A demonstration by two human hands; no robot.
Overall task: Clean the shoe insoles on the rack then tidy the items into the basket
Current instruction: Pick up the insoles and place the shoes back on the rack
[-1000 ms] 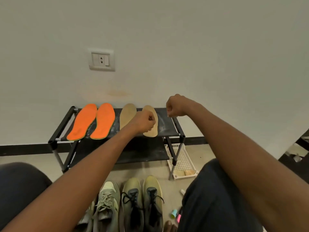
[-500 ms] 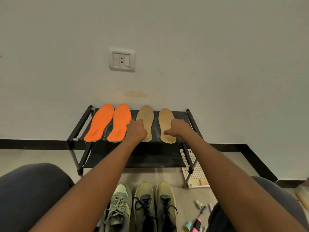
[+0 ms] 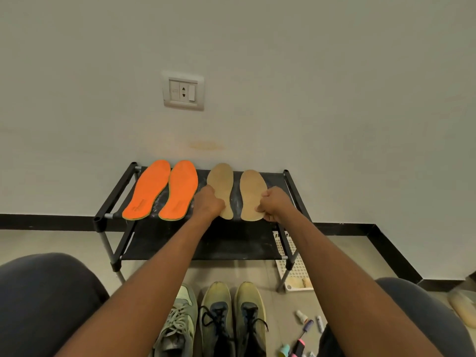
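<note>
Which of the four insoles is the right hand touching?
The right hand is on the rightmost tan insole, nearest the rack's right post. The other tan insole is at the left hand; the orange pair is untouched.

A single wide-angle head view looks forward and down from a seated person's eye level, facing a plain pale wall (image 3: 309, 73). The low black metal-framed shoe rack (image 3: 113, 199) sits mid-frame, near, within arm's reach. Both knees and laced shoes (image 3: 221, 318) fill the bottom edge.
</note>
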